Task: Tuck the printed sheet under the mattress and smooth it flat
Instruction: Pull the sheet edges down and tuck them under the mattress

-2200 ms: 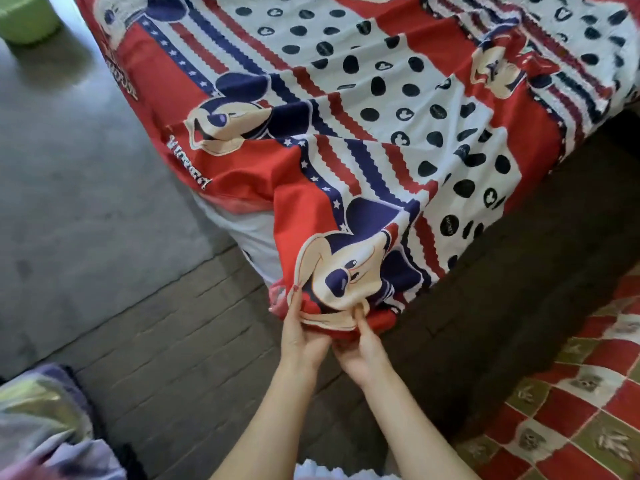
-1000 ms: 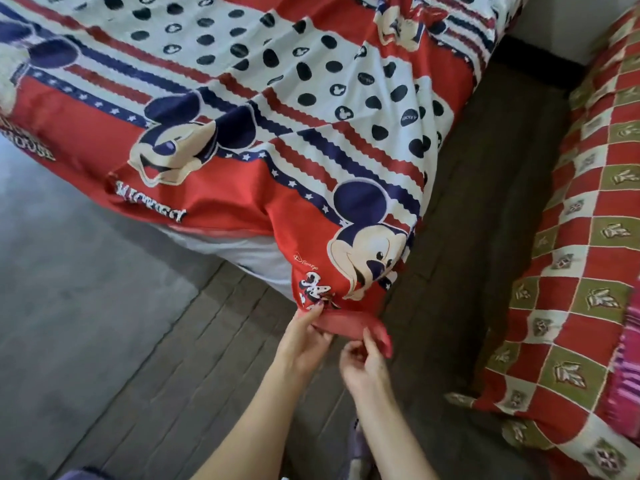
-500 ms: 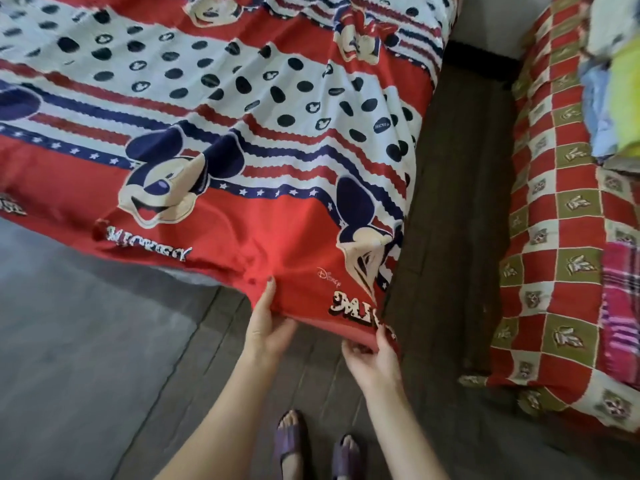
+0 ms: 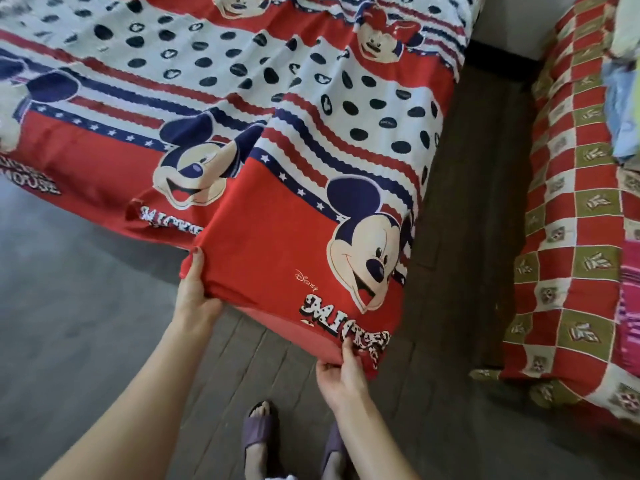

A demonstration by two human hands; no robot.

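Observation:
The printed sheet [image 4: 277,237], red with cartoon mouse faces, navy dots and wavy stripes, covers the bed and hangs over its near corner. My left hand [image 4: 194,296] grips the sheet's hanging hem, thumb on top and fingers hidden beneath the cloth. My right hand [image 4: 341,370] pinches the lower corner by the printed lettering and holds it lifted off the floor. The stretch of sheet between my hands is pulled out taut. The mattress itself is hidden beneath the sheet.
A second bed with a red and olive checked cover [image 4: 571,271] stands at the right, with a dark narrow gap [image 4: 474,202] between the beds. Grey floor [image 4: 69,323] lies at the left. My feet in purple slippers [image 4: 258,434] stand below my hands.
My hands have spread apart along the hem and lifted it; the bunched corner is now drawn out flat. The view has swung right, bringing the checked bed and my feet into sight.

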